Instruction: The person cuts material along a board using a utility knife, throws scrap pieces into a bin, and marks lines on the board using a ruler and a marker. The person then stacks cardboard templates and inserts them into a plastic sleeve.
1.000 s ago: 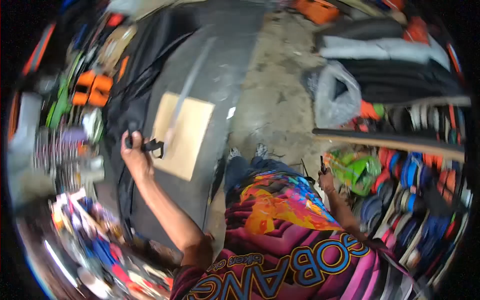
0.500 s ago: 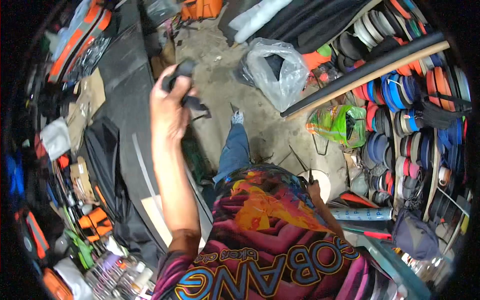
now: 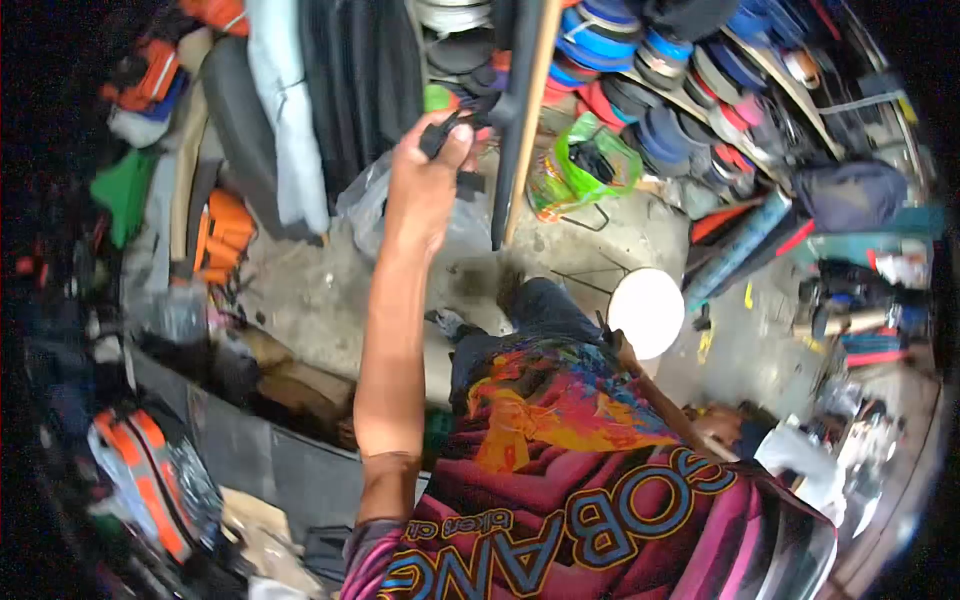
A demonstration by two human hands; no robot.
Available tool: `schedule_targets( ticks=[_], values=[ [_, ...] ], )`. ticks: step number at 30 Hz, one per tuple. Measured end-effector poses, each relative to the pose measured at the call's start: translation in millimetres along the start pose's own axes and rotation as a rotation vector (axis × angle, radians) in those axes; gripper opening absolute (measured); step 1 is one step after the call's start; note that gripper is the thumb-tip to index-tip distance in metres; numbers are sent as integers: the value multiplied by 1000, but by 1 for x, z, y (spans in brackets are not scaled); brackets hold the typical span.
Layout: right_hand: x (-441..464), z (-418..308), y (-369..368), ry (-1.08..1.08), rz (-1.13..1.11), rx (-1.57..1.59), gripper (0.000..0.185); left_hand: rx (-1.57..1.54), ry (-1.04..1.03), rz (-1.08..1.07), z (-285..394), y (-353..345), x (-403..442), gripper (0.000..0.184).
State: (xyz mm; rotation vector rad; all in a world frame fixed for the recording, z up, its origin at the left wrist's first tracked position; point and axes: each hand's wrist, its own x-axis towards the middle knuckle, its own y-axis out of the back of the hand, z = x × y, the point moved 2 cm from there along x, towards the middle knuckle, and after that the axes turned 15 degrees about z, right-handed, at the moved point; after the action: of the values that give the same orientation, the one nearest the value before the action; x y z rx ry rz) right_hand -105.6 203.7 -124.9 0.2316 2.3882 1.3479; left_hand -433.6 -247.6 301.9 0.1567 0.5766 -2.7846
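My left hand is raised at arm's length, its fingers closed around a bundled black strap. Beyond it, a clear plastic bag sits on the floor, and a long black roll leans just to the right. Low beside my hip, my right hand is partly hidden by my shirt. A thin dark piece sticks out of its closed fingers, too small to name. Near that hand stands a stool with a round white top.
Shelves of rolled webbing line the far right. A green bag stands on the floor below them. Tall fabric rolls lean at the back, with an orange bag nearby. A dark bench runs along the lower left.
My view has turned to the right, so the shelves and bags have shifted leftward and rotated. My left hand, still around the black strap, now appears in front of the clear bag and leaning roll.
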Motion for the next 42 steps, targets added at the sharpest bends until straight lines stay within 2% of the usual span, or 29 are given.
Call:
schedule_targets(
  ticks=[4,8,10,11,12,13,14,15,17,18,19,21,23,24,26,27,29,30,33,34,36,37,39,41,42],
  values=[
    [-25,-4,9,-343,-45,132,28,39,24,-223,-14,-82,21,13],
    [-21,34,10,-534,-85,249,28,32,58,-255,-35,-183,41,9],
    [-7,62,6,-592,-87,336,28,18,-23,-336,-49,-233,59,9],
    [1,91,-4,-625,-79,500,28,29,-16,-336,-56,-256,65,9],
    [16,133,-23,-684,-73,832,28,67,11,-322,-63,-278,72,11],
    [28,177,-52,-836,-104,1350,28,115,42,-315,-73,-302,78,12],
    [50,145,-3,-649,-6,931,27,29,45,-287,-84,-328,83,14],
    [72,107,50,-524,90,473,27,108,-1,-294,-93,-347,93,16],
    [103,71,115,-896,-106,795,16,100,18,-309,-102,-381,104,15],
    [115,59,139,-936,-94,802,16,49,-20,-341,-113,-395,116,15],
    [118,57,151,-981,-87,804,19,153,-19,-284,-112,-408,117,15],
    [119,59,161,-887,-56,704,24,163,-116,-294,-119,-431,123,15],
    [115,83,154,-1092,-198,798,25,131,-96,-363,-134,-445,133,13],
    [113,89,147,-1099,-203,804,25,169,-97,-343,-141,-451,137,13],
    [96,89,140,-932,-114,534,26,293,-131,-338,-157,-455,144,13],
    [86,90,137,-944,-121,539,26,304,-122,-344,-170,-451,145,13],
    [77,99,132,-1124,-207,702,28,434,80,-297,-196,-447,151,16],
    [81,68,157,-1024,-146,530,26,459,14,-234,-194,-449,139,18],
    [75,74,145,-952,-101,591,26,291,60,-233,-223,-438,142,20],
    [73,82,140,-930,-90,611,27,348,104,-249,-229,-431,145,19],
    [80,83,135,-1112,-300,588,32,377,172,-280,-238,-415,150,17],
    [85,81,135,-1118,-303,594,32,396,238,-312,-238,-412,150,14],
    [93,78,139,-1141,-294,502,28,461,218,-301,-234,-403,146,11],
    [95,97,131,-1242,-408,811,38,515,189,-289,-227,-404,140,9],
    [94,103,126,-1215,-380,811,42,503,171,-273,-223,-404,135,7]
  ],
)
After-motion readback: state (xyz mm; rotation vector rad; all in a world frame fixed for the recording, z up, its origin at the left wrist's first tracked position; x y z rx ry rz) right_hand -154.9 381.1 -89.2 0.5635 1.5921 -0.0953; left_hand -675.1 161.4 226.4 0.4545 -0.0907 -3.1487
